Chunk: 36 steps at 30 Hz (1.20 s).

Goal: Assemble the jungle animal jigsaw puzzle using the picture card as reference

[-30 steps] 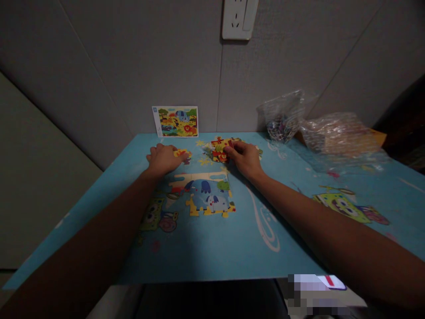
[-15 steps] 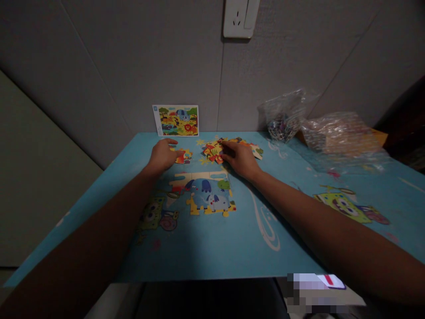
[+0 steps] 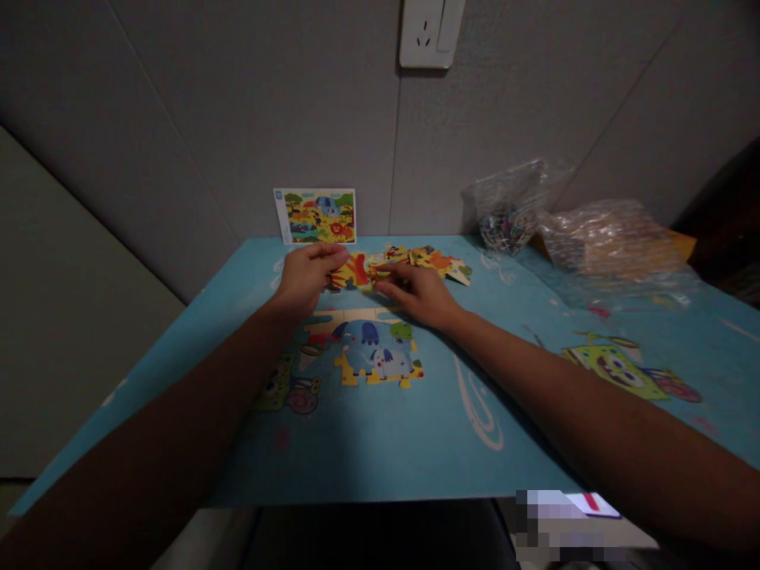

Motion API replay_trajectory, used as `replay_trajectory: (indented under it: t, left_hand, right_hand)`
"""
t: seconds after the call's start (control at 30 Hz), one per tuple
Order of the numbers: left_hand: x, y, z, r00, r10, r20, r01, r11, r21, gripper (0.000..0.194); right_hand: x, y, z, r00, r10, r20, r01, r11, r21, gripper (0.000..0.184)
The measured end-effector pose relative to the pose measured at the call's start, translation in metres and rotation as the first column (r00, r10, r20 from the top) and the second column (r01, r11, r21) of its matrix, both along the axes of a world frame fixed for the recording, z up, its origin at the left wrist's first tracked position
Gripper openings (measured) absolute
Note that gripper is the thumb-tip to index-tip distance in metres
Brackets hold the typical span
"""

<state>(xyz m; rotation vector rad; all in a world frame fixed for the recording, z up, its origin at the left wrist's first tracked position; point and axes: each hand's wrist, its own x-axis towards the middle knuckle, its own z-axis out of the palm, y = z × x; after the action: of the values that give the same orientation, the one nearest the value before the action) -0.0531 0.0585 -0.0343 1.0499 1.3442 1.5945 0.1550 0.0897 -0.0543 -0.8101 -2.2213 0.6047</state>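
My left hand [image 3: 309, 277] is closed on red and yellow jigsaw puzzle pieces [image 3: 357, 269] at the far middle of the table. Just to its right, my right hand [image 3: 421, 294] has its thumb and index finger bent around the edge of a yellow puzzle piece [image 3: 375, 274]. A loose pile of puzzle pieces [image 3: 439, 260] lies behind that hand. Nearer to me, joined pieces form a puzzle section [image 3: 380, 352] with a big and a small elephant, flat on the tabletop.
A picture card [image 3: 317, 218] of the animal scene leans against the wall. Clear plastic bags [image 3: 611, 241] lie at the back right, one with dark contents [image 3: 504, 226]. The blue cartoon-printed table [image 3: 385, 451] meets the wall below a socket [image 3: 431, 33].
My left hand has moved right, bringing red and yellow pieces towards the pile. My right hand first held a piece over the pile, then moved slightly left and nearer to me.
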Motion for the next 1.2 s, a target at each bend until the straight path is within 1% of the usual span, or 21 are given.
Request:
replay_trajectory:
  t: [0.1, 0.17, 0.2, 0.27, 0.33, 0.37, 0.4, 0.43, 0.5, 0.53, 0.6, 0.67, 0.73, 0.8, 0.9, 0.97, 1.03, 1.1, 1.13, 1.17, 1.2]
  left_hand:
    - [0.012, -0.004, -0.001, 0.992, -0.123, -0.022, 0.124, 0.991, 0.046, 0.019]
    - [0.011, -0.004, -0.001, 0.986, -0.155, -0.063, 0.159, 0.986, 0.059, 0.021]
    - [0.009, -0.003, -0.001, 0.985, -0.146, -0.088, 0.151, 0.987, 0.058, 0.022]
    - [0.000, -0.001, -0.002, 0.985, -0.054, -0.161, 0.062, 0.997, 0.044, 0.022]
    - [-0.012, 0.002, -0.004, 0.948, 0.119, -0.296, -0.113, 0.993, 0.039, 0.020]
    - [-0.019, 0.003, -0.005, 0.893, 0.212, -0.397, -0.211, 0.976, 0.047, 0.019]
    - [-0.024, 0.004, -0.007, 0.810, 0.280, -0.515, -0.296, 0.954, 0.051, 0.018]
    - [-0.029, 0.004, -0.009, 0.716, 0.298, -0.631, -0.357, 0.933, 0.036, 0.021]
    - [-0.035, 0.005, -0.011, 0.551, 0.257, -0.794, -0.446, 0.895, -0.020, 0.032]
    - [-0.036, 0.005, -0.012, 0.499, 0.207, -0.842, -0.472, 0.880, -0.063, 0.038]
    - [-0.034, 0.004, -0.011, 0.449, 0.090, -0.889, -0.492, 0.855, -0.162, 0.046]
    - [-0.030, 0.004, -0.009, 0.422, -0.019, -0.906, -0.478, 0.845, -0.240, 0.054]
    - [-0.026, 0.004, -0.007, 0.415, -0.080, -0.906, -0.449, 0.848, -0.280, 0.056]
    - [-0.024, 0.003, -0.005, 0.435, -0.093, -0.896, -0.411, 0.865, -0.289, 0.057]
    - [-0.026, 0.004, -0.004, 0.504, -0.093, -0.859, -0.362, 0.880, -0.307, 0.061]
    - [-0.028, 0.005, -0.004, 0.545, -0.084, -0.834, -0.346, 0.884, -0.315, 0.062]
    - [-0.028, 0.004, -0.004, 0.561, -0.076, -0.824, -0.341, 0.886, -0.314, 0.060]
    - [-0.026, 0.003, -0.003, 0.541, -0.079, -0.838, -0.346, 0.887, -0.307, 0.056]
    - [-0.024, 0.001, -0.002, 0.506, -0.082, -0.859, -0.361, 0.884, -0.297, 0.053]
    - [-0.022, -0.001, -0.001, 0.448, -0.085, -0.890, -0.385, 0.880, -0.278, 0.050]
    - [-0.020, -0.003, -0.001, 0.372, -0.091, -0.924, -0.412, 0.876, -0.252, 0.051]
  right_hand:
    - [-0.003, -0.003, -0.002, 0.997, 0.072, 0.034, -0.071, 0.996, -0.046, 0.033]
    - [-0.003, -0.003, -0.003, 0.999, 0.050, 0.010, -0.049, 0.996, -0.078, 0.035]
    - [-0.003, -0.002, -0.002, 1.000, 0.026, -0.009, -0.026, 0.995, -0.097, 0.035]
    - [-0.001, 0.000, -0.002, 0.999, -0.033, -0.036, 0.028, 0.992, -0.127, 0.035]
    - [0.001, 0.002, -0.002, 0.994, -0.105, -0.038, 0.100, 0.988, -0.117, 0.035]
    - [0.002, 0.003, -0.001, 0.989, -0.143, -0.028, 0.140, 0.986, -0.094, 0.034]
    - [0.002, 0.004, -0.001, 0.984, -0.179, -0.014, 0.178, 0.982, -0.070, 0.034]
    - [0.003, 0.005, -0.001, 0.977, -0.212, 0.000, 0.212, 0.976, -0.048, 0.033]
    - [0.004, 0.007, -0.001, 0.962, -0.273, 0.027, 0.274, 0.962, -0.020, 0.032]
    - [0.005, 0.007, 0.000, 0.952, -0.303, 0.041, 0.303, 0.953, -0.014, 0.031]
    - [0.005, 0.008, 0.000, 0.937, -0.340, 0.081, 0.342, 0.940, -0.014, 0.031]
    - [0.006, 0.009, 0.001, 0.928, -0.349, 0.131, 0.354, 0.935, -0.020, 0.033]
    - [0.006, 0.011, 0.001, 0.925, -0.345, 0.161, 0.354, 0.934, -0.033, 0.036]
    - [0.005, 0.012, 0.001, 0.922, -0.350, 0.166, 0.362, 0.931, -0.048, 0.037]
    - [0.004, 0.014, 0.000, 0.911, -0.375, 0.174, 0.389, 0.919, -0.060, 0.038]
    - [0.005, 0.016, -0.001, 0.903, -0.391, 0.179, 0.406, 0.912, -0.053, 0.039]
    - [0.005, 0.017, -0.003, 0.902, -0.396, 0.174, 0.410, 0.910, -0.054, 0.039]
    - [0.006, 0.018, -0.004, 0.904, -0.393, 0.167, 0.407, 0.912, -0.055, 0.039]
    - [0.006, 0.019, -0.005, 0.905, -0.393, 0.163, 0.406, 0.913, -0.051, 0.039]
    - [0.006, 0.019, -0.005, 0.905, -0.395, 0.159, 0.406, 0.913, -0.041, 0.039]
    - [0.006, 0.019, -0.005, 0.903, -0.400, 0.155, 0.409, 0.912, -0.029, 0.039]
